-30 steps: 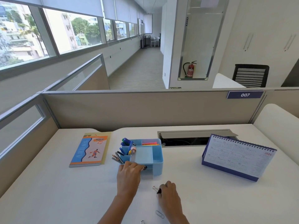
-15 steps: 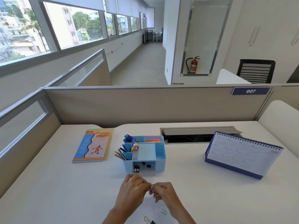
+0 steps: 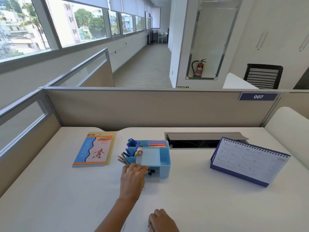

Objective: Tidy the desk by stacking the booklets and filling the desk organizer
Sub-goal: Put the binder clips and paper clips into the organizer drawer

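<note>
— Two or three small black binder clips (image 3: 151, 171) are sitting in the open front drawer of the blue desk organizer (image 3: 164, 162), just below the middle of the frame. They are looking light and stiff, sprung steel with slick painted backs, so I am judging they are best pinched across the body or by the wire loops, one at a time.

— And the left hand (image 3: 133, 179)?

— It is reaching into the left side of that drawer, fingers (image 3: 142, 168) curled together at the opening. Whether they are pinching a clip or have let go, I cannot tell; the knuckles are hiding the tips.

— The right hand (image 3: 161, 221)?

— It is resting on the tabletop (image 3: 209, 206) at the bottom edge, fingers folded under. Something small and metallic is showing beside it, too blurred to name, so its grip is also unclear.

— What is differing from half a second ago?

— Then both hands were meeting just in front of the organizer, fingertips together. Now the left one is at the drawer and the right one is down near the bottom edge. The loose clips seen on the tabletop then are no longer showing clearly.

— Further out?

— Pens (image 3: 133, 144) are standing in the organizer's left compartments. The booklets (image 3: 93, 150) are lying stacked to the left, the desk calendar (image 3: 249, 162) to the right.
</note>
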The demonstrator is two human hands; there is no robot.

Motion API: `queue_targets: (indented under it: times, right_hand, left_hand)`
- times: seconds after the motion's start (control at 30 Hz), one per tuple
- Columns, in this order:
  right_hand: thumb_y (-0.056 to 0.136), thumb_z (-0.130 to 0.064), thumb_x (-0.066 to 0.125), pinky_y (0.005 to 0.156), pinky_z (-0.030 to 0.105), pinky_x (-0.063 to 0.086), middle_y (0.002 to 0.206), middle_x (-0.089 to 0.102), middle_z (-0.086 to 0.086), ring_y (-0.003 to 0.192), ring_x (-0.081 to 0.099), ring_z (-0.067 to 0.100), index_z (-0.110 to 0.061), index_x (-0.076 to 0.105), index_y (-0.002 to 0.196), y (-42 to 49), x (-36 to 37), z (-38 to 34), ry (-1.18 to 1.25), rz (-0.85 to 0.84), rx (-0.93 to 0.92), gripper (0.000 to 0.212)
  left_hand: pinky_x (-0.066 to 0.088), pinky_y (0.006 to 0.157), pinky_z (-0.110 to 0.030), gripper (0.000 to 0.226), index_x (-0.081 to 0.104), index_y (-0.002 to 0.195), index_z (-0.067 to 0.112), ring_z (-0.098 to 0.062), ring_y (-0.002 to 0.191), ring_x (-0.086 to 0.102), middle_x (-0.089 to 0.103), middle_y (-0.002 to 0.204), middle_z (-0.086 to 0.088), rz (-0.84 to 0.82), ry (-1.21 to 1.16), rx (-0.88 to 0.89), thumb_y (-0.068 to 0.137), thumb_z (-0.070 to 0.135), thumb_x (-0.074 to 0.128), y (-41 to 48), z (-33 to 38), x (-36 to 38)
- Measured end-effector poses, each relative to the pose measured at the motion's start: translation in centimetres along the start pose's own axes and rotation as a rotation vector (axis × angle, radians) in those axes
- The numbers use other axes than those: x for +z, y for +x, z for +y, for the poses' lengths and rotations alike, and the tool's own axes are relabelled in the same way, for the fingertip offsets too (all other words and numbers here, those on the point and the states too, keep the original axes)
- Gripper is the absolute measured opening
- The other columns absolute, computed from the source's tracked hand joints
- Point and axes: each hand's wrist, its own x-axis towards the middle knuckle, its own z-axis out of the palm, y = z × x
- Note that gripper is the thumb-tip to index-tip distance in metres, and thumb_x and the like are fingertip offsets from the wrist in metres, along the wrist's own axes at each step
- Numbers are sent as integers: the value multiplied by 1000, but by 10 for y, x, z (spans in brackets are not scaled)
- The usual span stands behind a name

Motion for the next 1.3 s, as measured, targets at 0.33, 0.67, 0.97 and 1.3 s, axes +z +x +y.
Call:
queue_targets:
  times: [0.33,0.67,0.97,1.3]
  right_hand:
    - [90,-15,42,77,32,38,110,54,8,110,48,25,-13,54,104,12,-38,1,178,17,66,19]
    - [92,-23,54,81,29,49,117,51,2,116,45,21,-13,58,115,29,-42,13,110,203,218,26]
    - [92,-17,49,78,30,47,111,57,7,105,51,23,-11,62,107,26,-47,18,109,171,194,20]
    - [73,-17,76,64,33,57,76,70,-4,78,66,15,-20,52,92,18,-65,9,850,141,331,31]
  left_hand:
    - [41,82,-28,30,71,95,29,-11,93,57,69,95,14,145,-152,72,71,12,76,-50,-5,11]
    - [46,69,-25,32,68,95,34,-8,79,56,63,85,15,39,-222,85,68,19,80,-86,3,24]
    - [52,64,-24,39,72,93,32,-9,74,64,69,83,15,-122,-114,37,58,29,89,-81,5,32]
    - [48,78,-26,25,70,106,31,-14,93,64,69,106,9,-238,-134,65,87,17,65,-68,15,24]
